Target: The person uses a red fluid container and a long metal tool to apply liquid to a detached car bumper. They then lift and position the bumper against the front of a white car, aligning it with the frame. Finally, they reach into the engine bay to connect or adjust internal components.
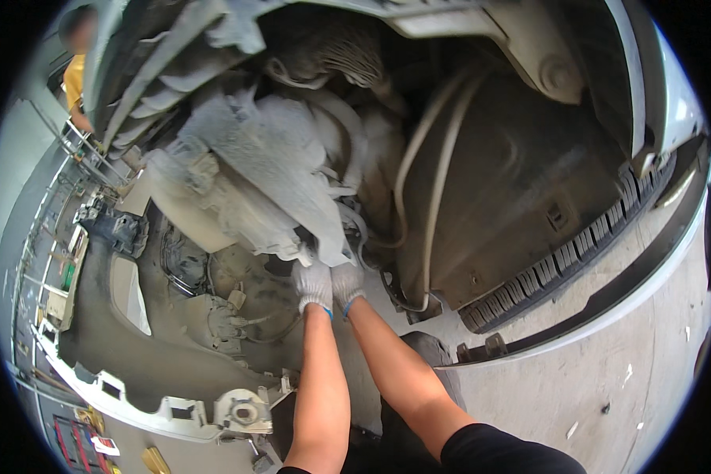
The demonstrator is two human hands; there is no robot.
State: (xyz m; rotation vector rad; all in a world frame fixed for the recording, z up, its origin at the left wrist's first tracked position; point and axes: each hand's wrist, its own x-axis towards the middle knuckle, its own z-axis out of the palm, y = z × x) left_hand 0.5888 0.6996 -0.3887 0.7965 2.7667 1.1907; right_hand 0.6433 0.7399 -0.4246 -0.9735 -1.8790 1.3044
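My left hand (pixel 314 286) and my right hand (pixel 345 286), both in pale knit work gloves with blue cuffs, reach up side by side under a car's front corner. They meet the lower end of a dusty grey plastic part (pixel 268 150) that hangs in the opening. The fingers of both hands are hidden behind that end, so their grip does not show. Dust-coated hoses (pixel 351 138) run just behind the part. To the right, two long pale tubes (pixel 438 174) pass down across a dark wheel-arch liner (pixel 521 182).
A tyre (pixel 561 272) stands below the liner, beside a curved body-panel edge (pixel 608 308). A detached bumper (pixel 126 403) with a lamp and wiring lies at lower left. Behind it is a metal rack (pixel 35 284). A person in yellow (pixel 74 83) stands at far upper left.
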